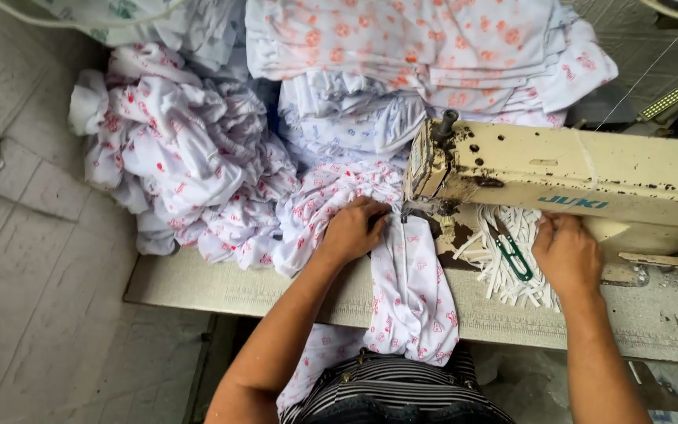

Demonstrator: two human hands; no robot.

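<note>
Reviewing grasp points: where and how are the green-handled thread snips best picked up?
Judging by pose, grip the green-handled thread snips by the green loop, coming from above on the near side beside the right hand. The blades point toward the sewing machine, whose arm overhangs them.

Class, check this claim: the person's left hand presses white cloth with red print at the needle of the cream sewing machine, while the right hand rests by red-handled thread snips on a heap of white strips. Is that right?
One detail is wrong: the thread snips have green handles, not red. The head view shows the left hand on the white red-printed cloth at the cream sewing machine, and the right hand by the snips on the white strips.
</note>
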